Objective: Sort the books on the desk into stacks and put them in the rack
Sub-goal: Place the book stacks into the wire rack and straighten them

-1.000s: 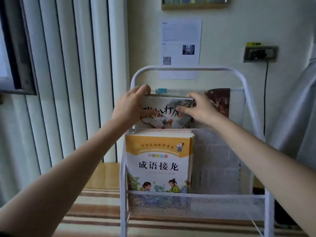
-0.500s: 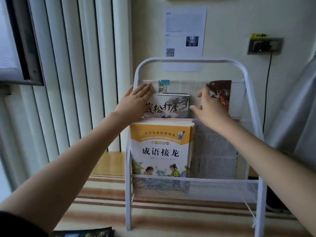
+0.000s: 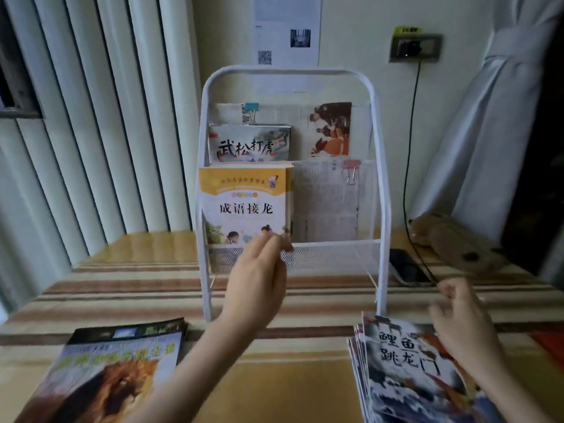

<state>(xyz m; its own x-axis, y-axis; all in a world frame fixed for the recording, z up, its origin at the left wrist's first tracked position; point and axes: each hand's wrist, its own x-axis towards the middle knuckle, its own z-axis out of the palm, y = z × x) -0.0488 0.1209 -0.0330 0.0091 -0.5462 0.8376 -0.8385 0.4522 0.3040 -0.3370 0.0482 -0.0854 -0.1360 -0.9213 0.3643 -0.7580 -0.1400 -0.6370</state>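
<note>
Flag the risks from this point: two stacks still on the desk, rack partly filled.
1. The fanned stack of thin books under the right hand has uneven edges, so it may splay or shed books when lifted.
2. The charging cable hangs close beside the rack, and a reaching arm could snag it.
3. The lion-cover stack looks wide, so it may fit poorly in the open right-hand slots.

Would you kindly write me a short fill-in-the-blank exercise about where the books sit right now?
1. The white metal rack stands on the ____ tablecloth.
2. The orange-topped book sits in the rack's ____ tier.
3. The lion-cover magazine lies beside the person's ____ forearm.
4. The right hand hovers over the stack of thin ____.

Answers: striped; lower; left; books
</note>
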